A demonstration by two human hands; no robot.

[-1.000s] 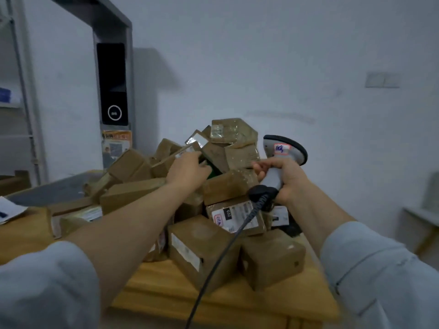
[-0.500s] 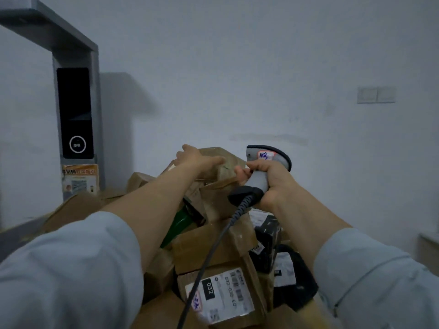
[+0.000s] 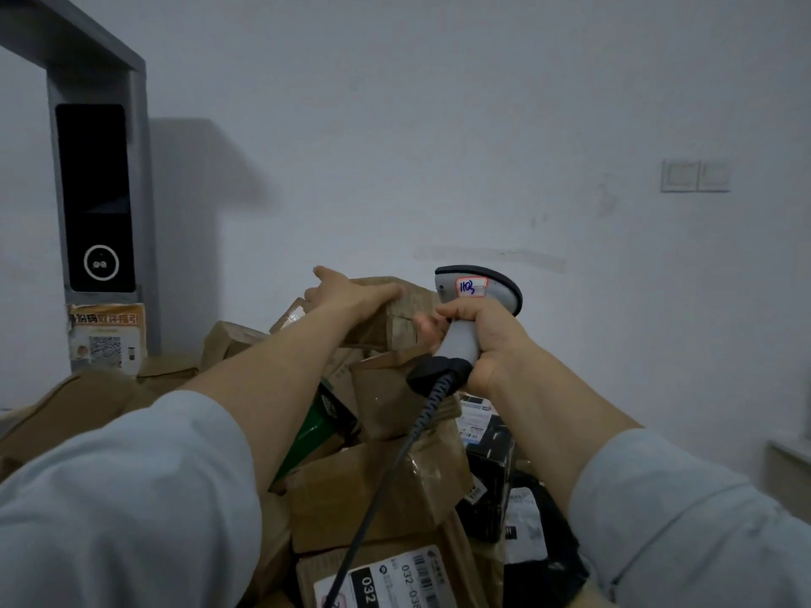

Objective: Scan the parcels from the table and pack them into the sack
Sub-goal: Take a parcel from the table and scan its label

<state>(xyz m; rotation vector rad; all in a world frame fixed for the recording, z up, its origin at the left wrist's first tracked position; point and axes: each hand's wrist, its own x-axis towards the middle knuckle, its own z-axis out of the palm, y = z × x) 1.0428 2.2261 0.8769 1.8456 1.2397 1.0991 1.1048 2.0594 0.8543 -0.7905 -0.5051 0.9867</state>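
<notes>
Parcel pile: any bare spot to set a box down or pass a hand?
No bare surface shows. Parcels crowd edge to edge from the grey post to the black parcels. Free room is only above the top parcel the left hand holds, beside the right hand gripping the scanner.

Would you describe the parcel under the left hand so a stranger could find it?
Find the heap of brown parcels before the white wall. At its peak sits a tape-wrapped box, the left hand on top, beside the grey scanner. No other parcel sits higher.
</notes>
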